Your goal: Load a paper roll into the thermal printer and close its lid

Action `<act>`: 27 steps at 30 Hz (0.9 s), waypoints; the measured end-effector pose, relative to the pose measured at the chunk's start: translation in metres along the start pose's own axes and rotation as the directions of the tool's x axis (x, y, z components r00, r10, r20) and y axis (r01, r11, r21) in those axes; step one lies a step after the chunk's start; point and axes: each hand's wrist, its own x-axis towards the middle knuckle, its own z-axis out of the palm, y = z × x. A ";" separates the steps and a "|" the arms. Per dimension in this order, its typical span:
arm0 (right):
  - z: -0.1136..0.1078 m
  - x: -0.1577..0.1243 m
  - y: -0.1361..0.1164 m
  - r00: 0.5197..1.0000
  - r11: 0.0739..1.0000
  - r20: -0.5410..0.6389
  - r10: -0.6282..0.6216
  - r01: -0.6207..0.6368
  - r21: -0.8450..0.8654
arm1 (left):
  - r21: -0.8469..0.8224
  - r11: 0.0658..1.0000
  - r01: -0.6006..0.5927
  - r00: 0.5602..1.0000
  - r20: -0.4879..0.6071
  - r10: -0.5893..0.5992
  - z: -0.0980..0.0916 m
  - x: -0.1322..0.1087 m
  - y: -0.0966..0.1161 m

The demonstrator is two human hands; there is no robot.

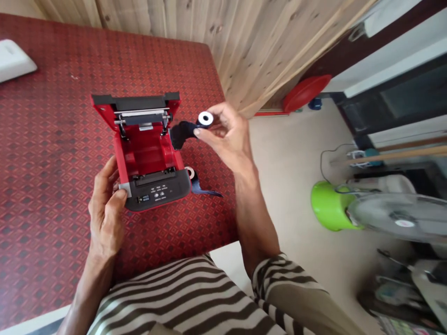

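Observation:
A small red and black printer (pixel 153 186) sits on the table with its lid (pixel 136 104) raised; the red paper bay (pixel 145 156) inside holds no roll. My left hand (pixel 106 204) grips the printer's near left corner, thumb on a grey patch at the edge of the black front panel. To the right of the lid, my right hand (pixel 226 132) pinches a small roll (pixel 205 119) with a white end and a dark hole. A dark strip (pixel 183 133) trails from it toward the printer's right wall. A second roll (pixel 190 173) with a loose dark strip lies against the printer's right side.
The red patterned table (pixel 45 163) ends on the right beside a pale floor. A white object (pixel 16 60) lies at the far left. Wood panelling (pixel 157 21) stands behind. On the floor are a lime-green bucket-like stool (pixel 328 204), a fan (pixel 394 216) and a red basin (pixel 307 93).

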 end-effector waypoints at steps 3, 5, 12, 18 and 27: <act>0.024 -0.007 0.026 0.993 0.992 0.009 0.116 -0.116 0.058 | 0.026 1.000 0.012 0.996 -0.088 -0.010 0.002 0.002 0.003; 0.038 -0.011 0.029 0.983 0.980 0.037 0.178 -0.180 0.083 | 0.021 1.000 0.011 0.997 -0.078 -0.009 0.005 0.003 0.007; 0.042 -0.021 0.029 0.960 0.960 0.098 0.263 -0.270 0.069 | -0.016 1.000 -0.019 0.994 -0.104 0.017 0.010 0.006 0.012; -0.003 -0.057 0.015 0.942 0.977 0.256 0.215 -0.212 -0.039 | -0.001 1.000 0.022 0.996 -0.081 -0.022 0.011 0.006 0.013; 0.010 -0.080 0.002 0.949 0.988 0.301 0.091 -0.125 0.096 | 0.004 0.999 0.041 0.996 -0.078 -0.041 0.006 0.003 0.008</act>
